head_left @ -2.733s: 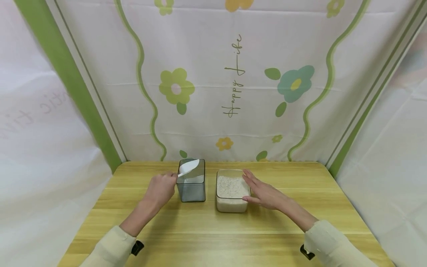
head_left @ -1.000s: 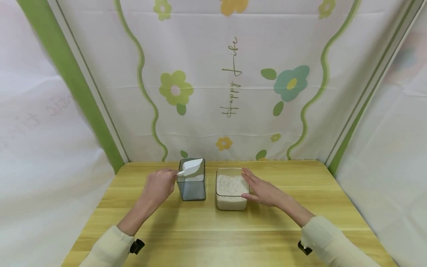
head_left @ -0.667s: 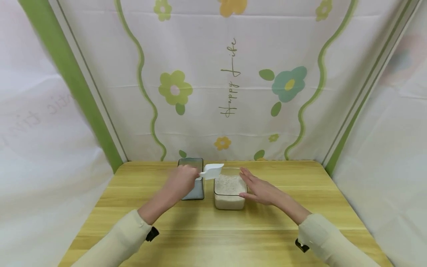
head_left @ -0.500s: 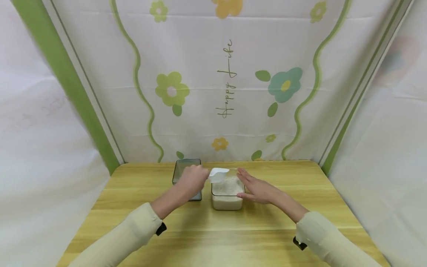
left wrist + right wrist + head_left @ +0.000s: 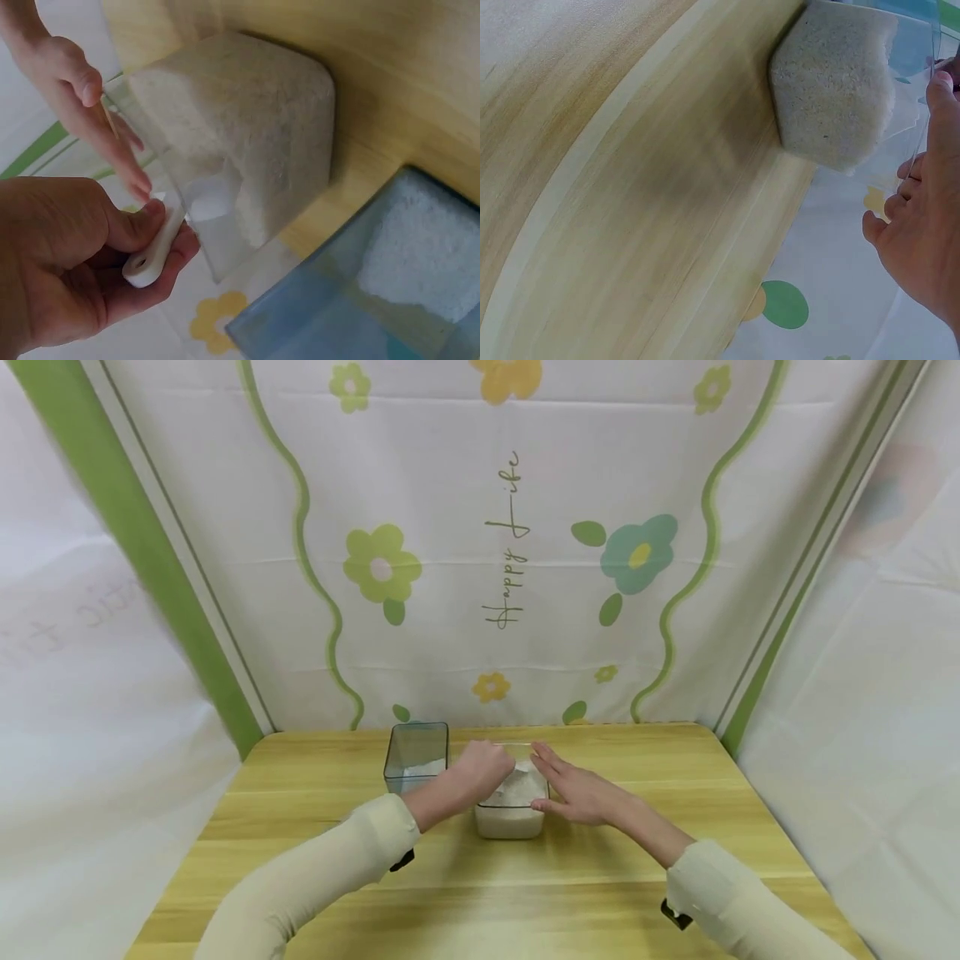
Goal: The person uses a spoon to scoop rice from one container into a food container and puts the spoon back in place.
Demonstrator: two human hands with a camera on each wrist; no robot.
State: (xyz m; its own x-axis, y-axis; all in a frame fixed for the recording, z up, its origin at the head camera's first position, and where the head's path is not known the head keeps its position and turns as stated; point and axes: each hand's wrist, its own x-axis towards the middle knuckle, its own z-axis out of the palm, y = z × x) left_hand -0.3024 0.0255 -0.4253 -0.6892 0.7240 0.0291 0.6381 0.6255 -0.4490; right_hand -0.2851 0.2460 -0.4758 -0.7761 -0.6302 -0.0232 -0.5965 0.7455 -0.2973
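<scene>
Scoop (image 5: 174,215) | left hand (image 5: 482,769) — fingers gripping handle (image 5: 152,257), blade (image 5: 211,196) inside clear box (image 5: 509,824) | right hand (image 5: 581,792) — fingers extended at rim (image 5: 510,807) | blue box (image 5: 417,744) alongside

We count 1 left grip (image 5: 482,770) + 1 right grip (image 5: 581,792) = 2 bare hands. 2 containers total: 1 clear container (image 5: 510,823) right, 1 blue container (image 5: 417,743) left. 1 white scoop (image 5: 155,253). 1 table (image 5: 525,910). 2 sleeves (image 5: 322,860), 2 black wrist pieces (image 5: 402,860). On 1 far cloth (image 5: 450,468) we see 2 wavy green lines (image 5: 302,518), at least 7 printed flowers (image 5: 639,556).
</scene>
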